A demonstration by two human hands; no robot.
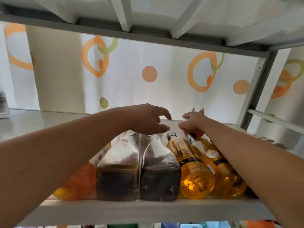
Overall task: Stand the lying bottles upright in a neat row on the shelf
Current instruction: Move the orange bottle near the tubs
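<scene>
Several bottles lie on the white shelf (148, 209), bases toward me. Two square bottles of dark liquid (117, 176) (160, 176) lie side by side in the middle. Right of them lie two round amber bottles (192, 170) (222, 171) with silver necks pointing to the back. An orange bottle (79, 183) lies at the left, partly behind my left forearm. My left hand (148, 119) hovers over the necks of the square bottles, fingers apart. My right hand (193, 124) is closed around the neck end of the right amber bottle.
The upper shelf (148, 30) hangs low overhead. A grey upright post (256, 89) stands at the right. A white curtain with orange and green rings (148, 74) hangs behind. A small jar (3, 102) sits far left. Coloured items show below the shelf.
</scene>
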